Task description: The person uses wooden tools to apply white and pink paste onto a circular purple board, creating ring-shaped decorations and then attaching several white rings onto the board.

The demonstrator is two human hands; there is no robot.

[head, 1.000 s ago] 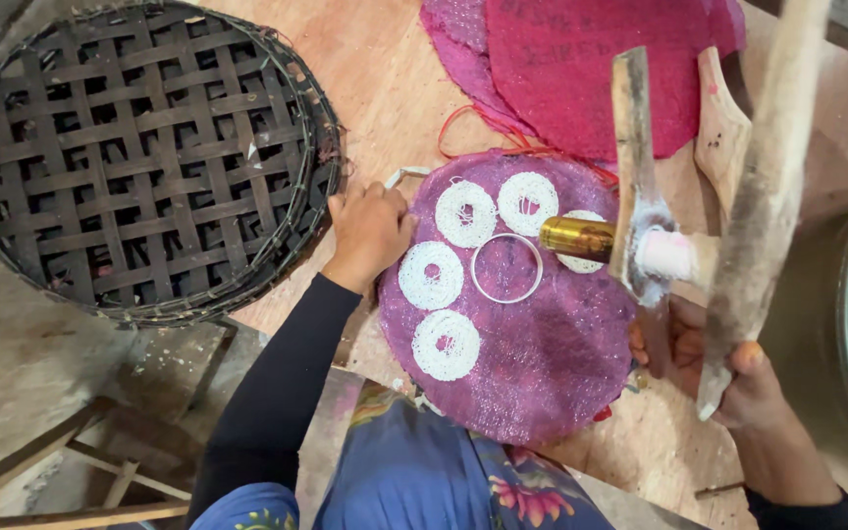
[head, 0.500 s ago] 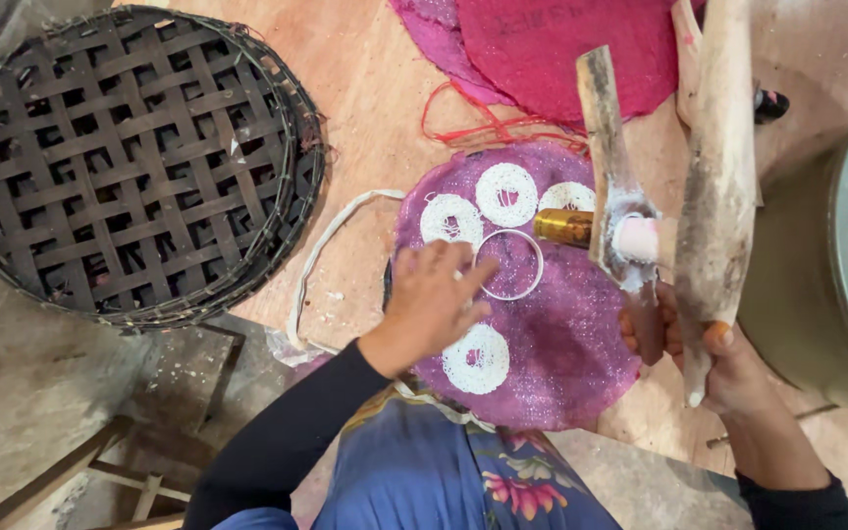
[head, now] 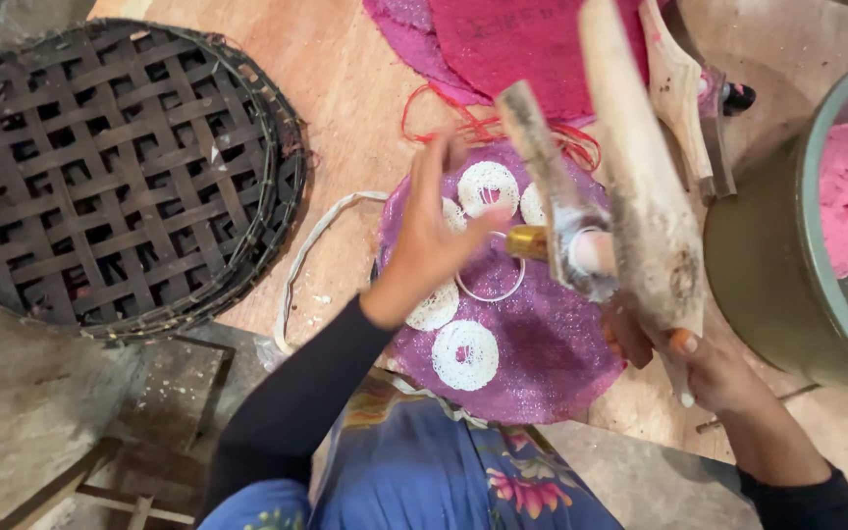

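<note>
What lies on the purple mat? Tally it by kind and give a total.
White coiled rings: 5 (one partly behind the left hand)
Thin plain hoop: 1
Total: 6

We see no packages, labels, signs or screens anywhere in this view, from the upper left of the frame to the lower right.
</note>
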